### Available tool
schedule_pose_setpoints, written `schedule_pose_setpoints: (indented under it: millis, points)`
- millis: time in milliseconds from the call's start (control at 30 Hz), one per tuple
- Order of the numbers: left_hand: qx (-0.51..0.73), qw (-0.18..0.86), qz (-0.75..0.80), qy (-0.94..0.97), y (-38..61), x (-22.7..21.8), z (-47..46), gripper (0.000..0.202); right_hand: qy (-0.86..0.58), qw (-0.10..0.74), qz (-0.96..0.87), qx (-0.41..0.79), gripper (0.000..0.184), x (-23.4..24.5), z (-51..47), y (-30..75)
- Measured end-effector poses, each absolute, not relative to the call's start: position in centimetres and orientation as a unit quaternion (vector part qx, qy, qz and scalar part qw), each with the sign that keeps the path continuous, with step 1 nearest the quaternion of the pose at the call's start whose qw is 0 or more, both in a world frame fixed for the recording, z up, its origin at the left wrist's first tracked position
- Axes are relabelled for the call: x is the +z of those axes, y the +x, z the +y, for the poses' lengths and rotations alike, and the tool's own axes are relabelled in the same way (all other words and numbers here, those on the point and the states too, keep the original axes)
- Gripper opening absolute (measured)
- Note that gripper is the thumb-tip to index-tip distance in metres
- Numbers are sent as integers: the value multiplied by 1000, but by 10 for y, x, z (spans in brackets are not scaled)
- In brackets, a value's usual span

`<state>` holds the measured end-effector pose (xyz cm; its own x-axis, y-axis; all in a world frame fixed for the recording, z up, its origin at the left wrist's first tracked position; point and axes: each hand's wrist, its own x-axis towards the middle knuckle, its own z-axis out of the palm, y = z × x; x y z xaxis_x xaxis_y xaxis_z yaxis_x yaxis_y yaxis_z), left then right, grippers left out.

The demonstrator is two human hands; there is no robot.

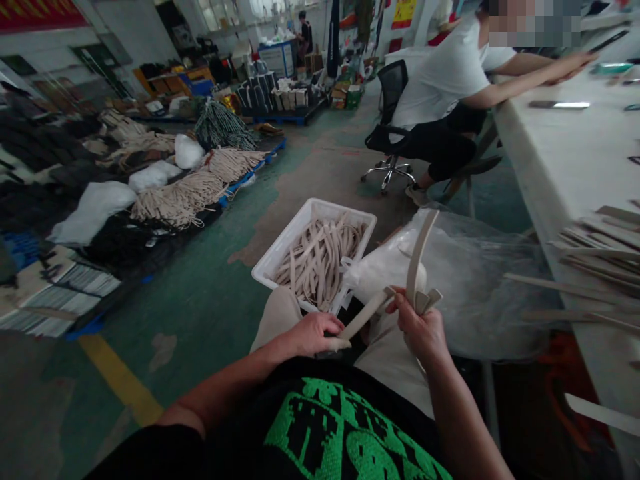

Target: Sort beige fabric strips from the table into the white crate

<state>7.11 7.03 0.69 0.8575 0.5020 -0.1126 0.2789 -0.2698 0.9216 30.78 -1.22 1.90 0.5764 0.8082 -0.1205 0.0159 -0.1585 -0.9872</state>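
Note:
My left hand (316,332) is closed on the lower end of a beige strap (364,313) that runs up to the right, over my lap. My right hand (420,327) grips a small bunch of the same beige straps (419,261); one of them curves upward above my fingers. Just beyond my knees stands a white plastic bin (280,248) filled with several more beige straps (320,257). A clear plastic bag (480,280) with a white bundle in it sits to the right of the bin.
A long white table (565,153) runs along the right with flat strips (600,247) laid on it. A person in a white shirt (450,73) sits on a black office chair (390,113) and reaches over that table. Piles of cord (180,197) and bags lie on pallets at left.

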Motion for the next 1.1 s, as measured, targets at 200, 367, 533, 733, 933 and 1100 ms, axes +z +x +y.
schedule_pose_setpoints:
  millis: [200,367,533,733,933,1100]
  points:
    - [158,486,312,801,49,51,124,47,-655,593,-229,408,49,-12,-32,310]
    - [246,564,389,685,84,69,197,47,-632,596,-167,466,57,-39,-46,299]
    - [313,538,424,658,146,80,279,42,-621,574,-154,512,65,-50,-54,287]
    - [465,421,373,684,163,122,331,37,-602,587,-152,520,67,-54,-55,287]
    - [536,430,421,593,131,58,306,38,-587,594,-185,519,65,-66,-54,287]
    - [292,605,610,421,123,-44,196,37,-597,581,-235,500,61,-65,-53,283]
